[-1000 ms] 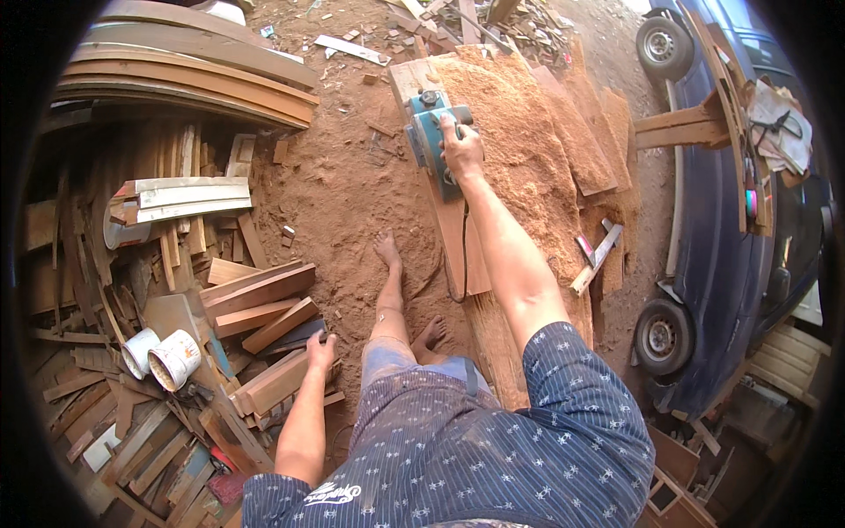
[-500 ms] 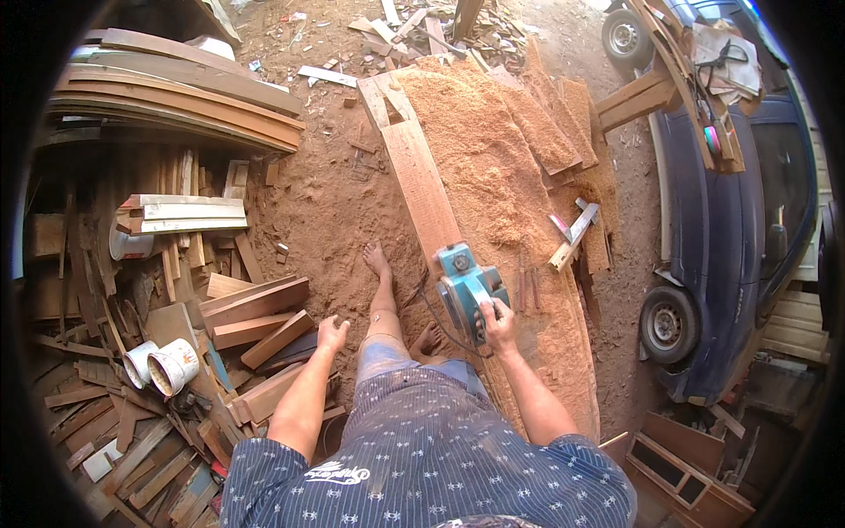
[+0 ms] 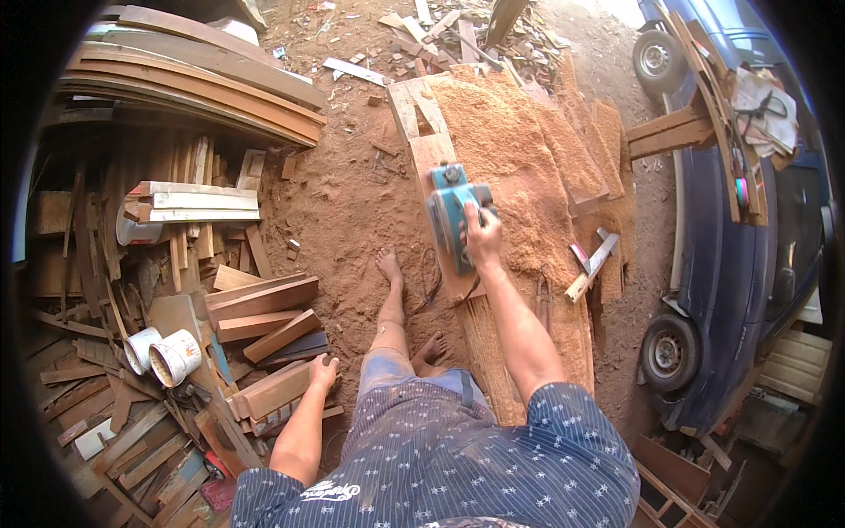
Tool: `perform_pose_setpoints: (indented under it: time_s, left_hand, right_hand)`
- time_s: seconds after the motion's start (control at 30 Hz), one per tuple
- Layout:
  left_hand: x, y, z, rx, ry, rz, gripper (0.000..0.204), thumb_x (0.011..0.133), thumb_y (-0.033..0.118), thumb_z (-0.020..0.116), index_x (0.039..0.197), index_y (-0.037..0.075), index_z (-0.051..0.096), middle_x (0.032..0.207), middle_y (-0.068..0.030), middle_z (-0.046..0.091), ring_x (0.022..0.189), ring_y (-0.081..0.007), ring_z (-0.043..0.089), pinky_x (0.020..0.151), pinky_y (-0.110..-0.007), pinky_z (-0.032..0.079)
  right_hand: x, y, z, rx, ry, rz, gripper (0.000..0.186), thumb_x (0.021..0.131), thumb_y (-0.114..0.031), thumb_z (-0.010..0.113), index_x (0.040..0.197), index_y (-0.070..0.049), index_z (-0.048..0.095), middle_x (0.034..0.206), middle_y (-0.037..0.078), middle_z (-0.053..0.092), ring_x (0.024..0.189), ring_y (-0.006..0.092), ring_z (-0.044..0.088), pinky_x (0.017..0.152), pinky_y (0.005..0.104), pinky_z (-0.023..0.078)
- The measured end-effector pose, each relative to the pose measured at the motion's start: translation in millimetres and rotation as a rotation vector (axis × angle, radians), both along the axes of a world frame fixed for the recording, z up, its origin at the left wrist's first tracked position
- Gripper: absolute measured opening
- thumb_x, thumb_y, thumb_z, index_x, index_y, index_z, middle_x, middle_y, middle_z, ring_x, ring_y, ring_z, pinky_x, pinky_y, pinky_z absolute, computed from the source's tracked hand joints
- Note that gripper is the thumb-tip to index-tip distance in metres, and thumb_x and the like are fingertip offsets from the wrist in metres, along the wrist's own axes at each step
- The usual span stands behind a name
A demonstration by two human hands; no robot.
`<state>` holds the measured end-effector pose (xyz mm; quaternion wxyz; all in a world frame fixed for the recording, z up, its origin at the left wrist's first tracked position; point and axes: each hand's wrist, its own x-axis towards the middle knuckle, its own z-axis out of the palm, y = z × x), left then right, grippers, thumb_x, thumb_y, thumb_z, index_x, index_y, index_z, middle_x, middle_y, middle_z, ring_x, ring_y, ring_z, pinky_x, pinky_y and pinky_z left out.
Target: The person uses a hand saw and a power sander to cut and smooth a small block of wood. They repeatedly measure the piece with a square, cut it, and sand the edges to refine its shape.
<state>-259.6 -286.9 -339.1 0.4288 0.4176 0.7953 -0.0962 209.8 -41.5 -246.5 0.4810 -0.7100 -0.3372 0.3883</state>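
My right hand (image 3: 481,238) is closed round the handle of a teal electric planer (image 3: 451,211), which rests on a long reddish-brown board (image 3: 461,283). The board lies along the left side of a shavings-covered wooden workbench (image 3: 495,352). Down at my left side, my left hand (image 3: 323,373) has its fingers curled, with nothing visible in them. It hangs near stacked cut timber pieces (image 3: 280,389); whether it touches them I cannot tell. Part of the planer's dark cord (image 3: 429,280) shows beside the board.
Heaped wood shavings (image 3: 502,150) cover the bench, with a square-shaped tool (image 3: 598,260) at its right edge. Long planks (image 3: 202,75), scrap wood and white buckets (image 3: 174,358) stand left. A dark blue vehicle (image 3: 717,238) is parked right. My bare feet are on the dirt floor.
My right hand has pushed the planer forward along the board, away from my body. My left hand has dropped lower, closer to the stacked timber. The view has shifted slightly.
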Motion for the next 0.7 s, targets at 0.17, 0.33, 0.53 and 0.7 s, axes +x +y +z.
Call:
perform_pose_setpoints:
  time_s: [0.17, 0.33, 0.53, 0.7]
  left_hand:
    - [-11, 19, 4, 0.023, -0.023, 0.064, 0.061, 0.088, 0.041, 0.072, 0.133, 0.002, 0.062, 0.139, -0.0226, 0.058, 0.134, -0.0342, 0.051, 0.114, -0.041, 0.039]
    - [-7, 65, -1, 0.066, -0.035, -0.058, 0.061, 0.089, 0.039, 0.072, 0.135, 0.001, 0.060, 0.143, -0.0237, 0.054, 0.133, -0.0351, 0.052, 0.114, -0.041, 0.039]
    - [24, 116, 13, 0.145, -0.190, 0.014, 0.061, 0.092, 0.036, 0.071, 0.138, -0.001, 0.056, 0.144, -0.0238, 0.052, 0.119, -0.0327, 0.064, 0.102, -0.040, 0.050]
    - [39, 116, 8, 0.190, -0.202, 0.001, 0.060, 0.093, 0.035, 0.071, 0.139, 0.000, 0.056, 0.144, -0.0229, 0.052, 0.115, -0.0314, 0.066, 0.100, -0.039, 0.052]
  right_hand:
    - [1, 121, -11, -0.004, -0.062, -0.012, 0.056, 0.097, -0.058, 0.056, 0.093, -0.004, 0.074, 0.066, 0.006, 0.066, 0.049, 0.0095, 0.061, 0.040, 0.0248, 0.046]
    - [4, 196, -22, 0.012, -0.073, -0.030, 0.060, 0.093, -0.060, 0.062, 0.081, -0.002, 0.069, 0.063, 0.006, 0.065, 0.049, 0.0109, 0.060, 0.043, 0.0284, 0.045]
    - [6, 195, -23, -0.053, -0.063, -0.036, 0.054, 0.092, -0.055, 0.067, 0.080, -0.002, 0.069, 0.063, 0.006, 0.066, 0.049, 0.0120, 0.061, 0.045, 0.0290, 0.047]
    - [4, 142, -15, -0.100, -0.007, -0.034, 0.052, 0.092, -0.053, 0.067, 0.084, -0.002, 0.070, 0.065, 0.006, 0.066, 0.051, 0.0121, 0.062, 0.046, 0.0288, 0.048]
